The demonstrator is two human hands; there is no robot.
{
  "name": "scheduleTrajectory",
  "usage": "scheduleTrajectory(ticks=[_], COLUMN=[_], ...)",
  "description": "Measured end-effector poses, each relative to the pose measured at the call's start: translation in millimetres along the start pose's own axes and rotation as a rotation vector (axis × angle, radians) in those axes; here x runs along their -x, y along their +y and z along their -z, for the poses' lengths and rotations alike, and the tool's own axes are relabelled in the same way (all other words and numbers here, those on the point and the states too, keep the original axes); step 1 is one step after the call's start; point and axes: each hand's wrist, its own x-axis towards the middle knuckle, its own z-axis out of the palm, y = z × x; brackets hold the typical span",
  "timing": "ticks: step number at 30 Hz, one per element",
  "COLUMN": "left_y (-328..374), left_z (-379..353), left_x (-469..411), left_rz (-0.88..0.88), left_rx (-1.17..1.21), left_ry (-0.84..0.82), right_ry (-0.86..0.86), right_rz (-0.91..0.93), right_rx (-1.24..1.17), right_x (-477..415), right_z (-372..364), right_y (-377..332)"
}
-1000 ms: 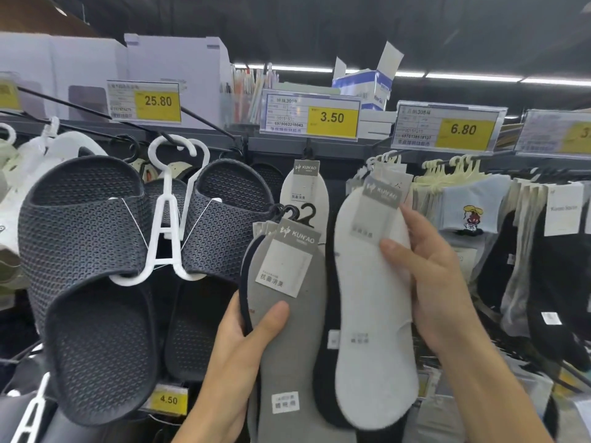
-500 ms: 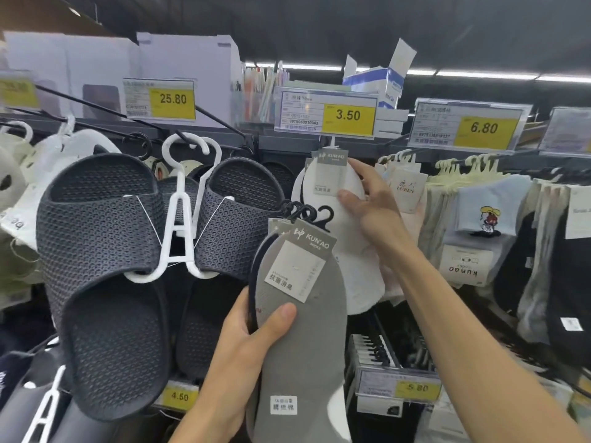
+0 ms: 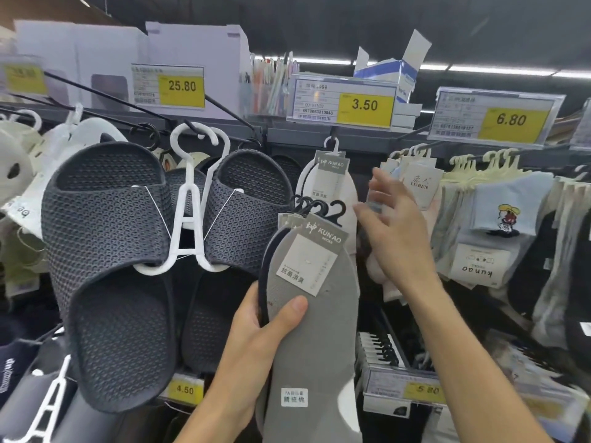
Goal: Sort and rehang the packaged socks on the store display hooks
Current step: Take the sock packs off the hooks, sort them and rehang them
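Note:
My left hand [image 3: 256, 340] grips a stack of grey packaged socks [image 3: 316, 330] with black hangers and a KUN'AO card, held upright at the centre. A white packaged sock [image 3: 329, 183] hangs by its white hanger on the display hook [image 3: 332, 140] under the 3.50 price tag [image 3: 343, 102]. My right hand [image 3: 393, 225] is just right of that hanging sock, fingers spread, holding nothing; it looks slightly blurred.
Dark mesh slippers [image 3: 105, 238] on white hangers hang at the left. More socks [image 3: 502, 212] hang on hooks at the right under the 6.80 tag [image 3: 495, 118]. Lower hooks and a 5.80 tag [image 3: 422, 390] sit below my right arm.
My right hand carried the white sock up to the hook under the 3.50 tag, hung it and let go; it has drawn back to the right, empty.

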Motion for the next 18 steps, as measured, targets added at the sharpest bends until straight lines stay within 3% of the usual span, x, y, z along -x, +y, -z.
scheduleTrajectory(ticks=[3,7,18], left_y=[-1.3,-5.9,-6.5], left_z=[-2.1,-7.5,-3.0], left_x=[-0.5,0.4,3.7], left_rz=[-0.012,-0.056,-0.018], left_rx=[0.013,-0.012,-0.044], left_ry=[0.002,0.011,-0.057], right_ry=[-0.040,-0.209,-0.230], right_rz=[0.009,-0.076,-0.101], right_rx=[-0.167,-0.158,-0.193], right_x=[55.8,96.8,90.1], right_z=[16.0,13.1,20.5], right_y=[-20.1,-22.2,-5.2])
